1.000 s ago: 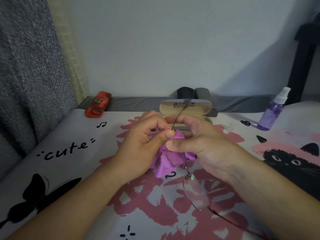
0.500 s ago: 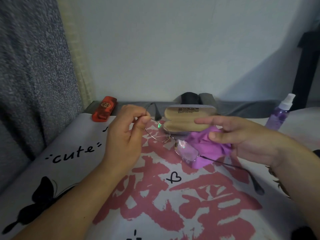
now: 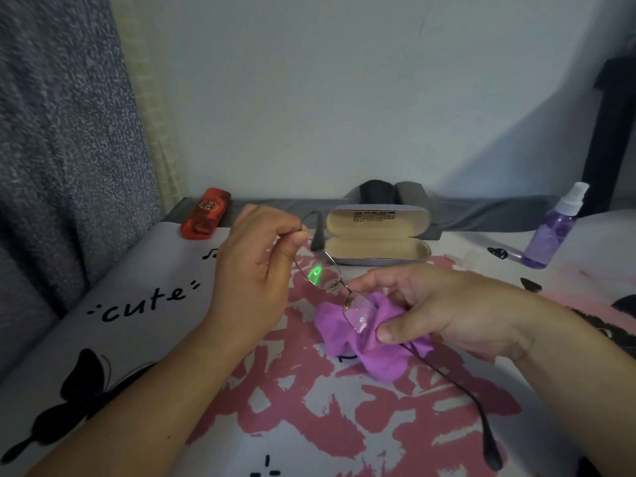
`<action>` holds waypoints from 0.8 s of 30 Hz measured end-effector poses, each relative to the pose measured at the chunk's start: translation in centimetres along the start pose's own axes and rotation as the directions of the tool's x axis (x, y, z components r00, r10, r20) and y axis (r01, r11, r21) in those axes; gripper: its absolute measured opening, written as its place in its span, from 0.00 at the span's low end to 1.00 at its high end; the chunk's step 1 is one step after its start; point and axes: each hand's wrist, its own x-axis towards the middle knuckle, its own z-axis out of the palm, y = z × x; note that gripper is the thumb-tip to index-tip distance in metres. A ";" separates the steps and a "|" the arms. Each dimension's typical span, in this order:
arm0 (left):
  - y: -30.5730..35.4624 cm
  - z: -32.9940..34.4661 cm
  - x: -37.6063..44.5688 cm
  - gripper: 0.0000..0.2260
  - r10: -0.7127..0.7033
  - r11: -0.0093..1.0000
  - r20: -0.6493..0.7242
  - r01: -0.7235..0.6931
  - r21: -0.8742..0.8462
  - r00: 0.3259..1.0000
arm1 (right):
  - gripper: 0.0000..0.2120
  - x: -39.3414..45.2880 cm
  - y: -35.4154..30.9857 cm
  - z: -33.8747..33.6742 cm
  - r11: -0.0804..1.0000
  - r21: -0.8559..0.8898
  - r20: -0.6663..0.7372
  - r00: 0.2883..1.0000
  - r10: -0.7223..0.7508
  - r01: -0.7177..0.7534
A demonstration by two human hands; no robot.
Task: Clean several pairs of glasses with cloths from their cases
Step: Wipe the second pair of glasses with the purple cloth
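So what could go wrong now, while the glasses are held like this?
The left hand pinches the glasses only at one thin temple, so the frame could bend or twist. The right hand presses the purple cloth on one lens; strong pressure might strain the thin bridge. The free temple hangs low and could catch the table.

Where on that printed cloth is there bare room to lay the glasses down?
Bare patches: by the "cute" lettering, left of the left hand; and between the open case and spray bottle. Crowded in the middle: glasses, purple cloth, right hand.
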 end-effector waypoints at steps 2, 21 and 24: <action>-0.1 0.2 -0.1 0.06 -0.008 1.000 0.020 0.008 0.013 1.000 | 0.28 0.4 0.2 0.6 1.000 -0.018 -0.012 1.000 0.003 -0.003; -0.1 0.3 0.0 0.04 -0.104 0.993 0.029 0.105 -0.045 0.994 | 0.29 0.3 -0.3 1.3 0.999 0.038 -0.036 0.999 0.024 -0.023; 0.0 0.4 -0.2 0.03 -0.121 0.988 0.031 0.123 -0.089 0.992 | 0.28 0.3 -0.6 1.7 0.999 -0.016 -0.088 0.996 0.032 -0.034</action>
